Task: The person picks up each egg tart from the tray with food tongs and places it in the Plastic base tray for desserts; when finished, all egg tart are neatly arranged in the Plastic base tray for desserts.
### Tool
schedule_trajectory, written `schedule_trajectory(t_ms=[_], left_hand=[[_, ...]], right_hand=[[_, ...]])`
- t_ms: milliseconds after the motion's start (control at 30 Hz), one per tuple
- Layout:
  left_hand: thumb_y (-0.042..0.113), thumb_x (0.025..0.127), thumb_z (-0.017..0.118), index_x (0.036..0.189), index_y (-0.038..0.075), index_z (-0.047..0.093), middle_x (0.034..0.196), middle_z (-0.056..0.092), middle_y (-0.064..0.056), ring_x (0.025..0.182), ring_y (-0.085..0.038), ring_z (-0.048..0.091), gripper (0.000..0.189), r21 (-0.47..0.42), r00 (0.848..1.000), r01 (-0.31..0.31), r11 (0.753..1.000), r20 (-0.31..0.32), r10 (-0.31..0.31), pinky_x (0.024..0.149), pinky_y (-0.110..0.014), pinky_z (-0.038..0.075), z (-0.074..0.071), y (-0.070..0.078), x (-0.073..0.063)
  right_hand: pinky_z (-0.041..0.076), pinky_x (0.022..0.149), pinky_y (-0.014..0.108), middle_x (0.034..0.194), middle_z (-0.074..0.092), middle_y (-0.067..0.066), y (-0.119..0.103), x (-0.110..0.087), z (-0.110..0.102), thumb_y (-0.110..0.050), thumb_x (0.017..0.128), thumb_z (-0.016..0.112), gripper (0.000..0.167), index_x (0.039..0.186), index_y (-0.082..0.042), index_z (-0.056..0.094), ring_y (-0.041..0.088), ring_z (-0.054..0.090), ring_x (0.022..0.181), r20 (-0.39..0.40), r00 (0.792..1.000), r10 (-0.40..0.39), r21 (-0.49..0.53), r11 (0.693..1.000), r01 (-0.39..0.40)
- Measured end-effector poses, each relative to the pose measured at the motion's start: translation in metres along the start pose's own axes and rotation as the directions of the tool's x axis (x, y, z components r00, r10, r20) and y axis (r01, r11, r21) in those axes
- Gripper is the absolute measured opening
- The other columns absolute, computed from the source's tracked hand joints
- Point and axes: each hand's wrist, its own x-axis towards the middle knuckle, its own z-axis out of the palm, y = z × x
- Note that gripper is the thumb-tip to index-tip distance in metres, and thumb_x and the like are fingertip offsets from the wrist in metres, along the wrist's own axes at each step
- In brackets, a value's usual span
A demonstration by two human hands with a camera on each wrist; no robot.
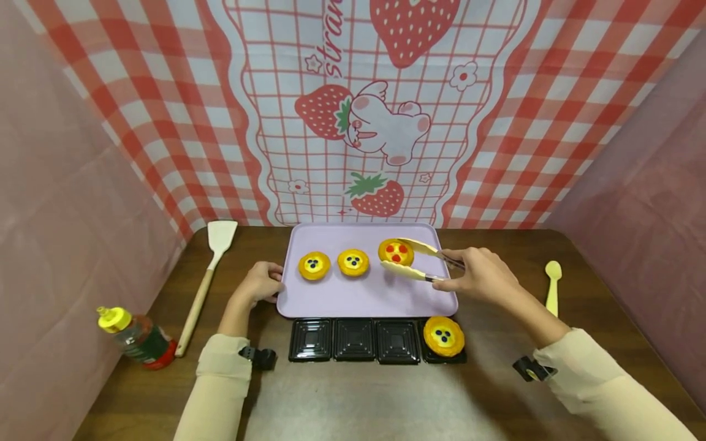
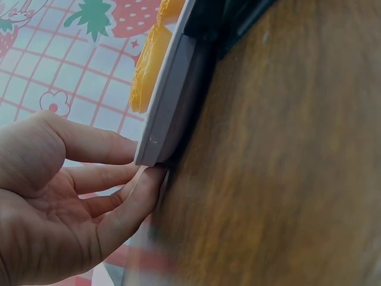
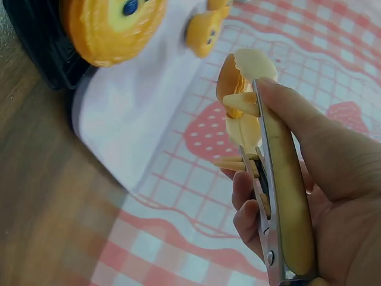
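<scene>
My right hand (image 1: pixel 481 275) grips a pair of tongs (image 3: pixel 286 190) with cream-coloured tips and metal arms. Between the tips is a tart with red topping (image 1: pixel 389 249), over the right part of the lilac tray (image 1: pixel 331 304). At the tray's left edge my left hand (image 1: pixel 259 283) pinches the rim, with fingers above and below the corner in the left wrist view. Two tarts with blue dots, a left one (image 1: pixel 314 267) and a middle one (image 1: pixel 353 263), sit on the tray. Another blue-dotted tart (image 1: pixel 444 336) rests in the rightmost black square holder, in front of the tray.
Three black holders, among them a left one (image 1: pixel 311 340), lie along the tray's front. On the left are a white spatula (image 1: pixel 219 236) with a wooden handle and a yellow-capped bottle (image 1: pixel 140 340). A yellow spoon (image 1: pixel 553 285) lies right. A checked cloth (image 1: pixel 485 184) hangs behind.
</scene>
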Motion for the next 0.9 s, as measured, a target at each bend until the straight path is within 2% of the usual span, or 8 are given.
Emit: schedule_trajectory(t_ms=[67, 300, 500, 567, 700, 900], left_hand=[[-0.010, 0.078, 0.060, 0.125, -0.018, 0.050, 0.098, 0.052, -0.020, 0.078, -0.025, 0.058, 0.049, 0.002, 1.000, -0.004, 1.000, -0.002, 0.004, 0.059, -0.038, 0.061, 0.000, 0.000, 0.000], [-0.009, 0.079, 0.061, 0.127, -0.018, 0.049, 0.099, 0.052, -0.020, 0.081, -0.025, 0.058, 0.050, 0.008, 1.000, 0.003, 1.000, -0.006, -0.003, 0.060, -0.039, 0.061, -0.001, -0.001, -0.001], [-0.010, 0.080, 0.061, 0.127, -0.018, 0.049, 0.100, 0.052, -0.021, 0.082, -0.026, 0.058, 0.049, 0.010, 1.000, 0.008, 1.000, -0.011, -0.008, 0.061, -0.039, 0.061, 0.001, 0.000, -0.002], [-0.009, 0.080, 0.060, 0.128, -0.017, 0.049, 0.100, 0.052, -0.020, 0.083, -0.026, 0.058, 0.049, 0.009, 1.000, 0.012, 1.000, -0.015, -0.011, 0.061, -0.039, 0.061, 0.001, 0.000, -0.002], [-0.009, 0.080, 0.060, 0.127, -0.017, 0.049, 0.099, 0.052, -0.019, 0.081, -0.025, 0.057, 0.049, 0.006, 1.000, 0.001, 1.000, -0.010, -0.001, 0.060, -0.038, 0.061, 0.001, -0.001, -0.001], [-0.009, 0.078, 0.060, 0.127, -0.018, 0.049, 0.097, 0.052, -0.018, 0.078, -0.024, 0.057, 0.050, -0.007, 1.000, -0.003, 1.000, -0.006, 0.003, 0.058, -0.037, 0.061, 0.002, -0.002, 0.000]], right_hand=[[0.037, 0.051, 0.029, 0.109, 0.069, 0.017, -0.003, -0.007, -0.005, -0.055, 0.070, 0.085, 0.084, 0.133, -0.005, 0.063, 0.019, 0.048, 0.066, -0.002, 1.000, -0.016, 0.001, 1.000, 0.016], [0.033, 0.045, 0.025, 0.088, 0.068, 0.003, -0.010, -0.034, -0.020, -0.052, 0.071, 0.085, 0.080, 0.133, -0.005, 0.063, 0.014, 0.042, 0.059, -0.009, 0.996, -0.091, 0.005, 0.996, 0.091], [0.034, 0.046, 0.024, 0.103, 0.073, 0.008, -0.015, -0.058, -0.029, -0.049, 0.073, 0.085, 0.076, 0.132, -0.007, 0.065, 0.011, 0.042, 0.058, -0.013, 0.989, -0.149, -0.016, 0.989, 0.149], [0.037, 0.050, 0.024, 0.109, 0.072, 0.008, -0.016, -0.066, -0.031, -0.055, 0.072, 0.082, 0.077, 0.130, -0.007, 0.066, 0.010, 0.046, 0.061, -0.017, 0.983, -0.183, -0.029, 0.983, 0.183], [0.043, 0.056, 0.025, 0.106, 0.073, 0.004, -0.017, -0.082, -0.031, -0.060, 0.073, 0.079, 0.076, 0.126, -0.007, 0.068, 0.007, 0.052, 0.068, -0.039, 0.965, -0.258, -0.059, 0.965, 0.256], [0.046, 0.059, 0.025, 0.106, 0.073, 0.003, -0.018, -0.098, -0.029, -0.057, 0.073, 0.080, 0.073, 0.125, -0.007, 0.069, 0.004, 0.054, 0.072, -0.039, 0.956, -0.291, -0.079, 0.954, 0.288]])
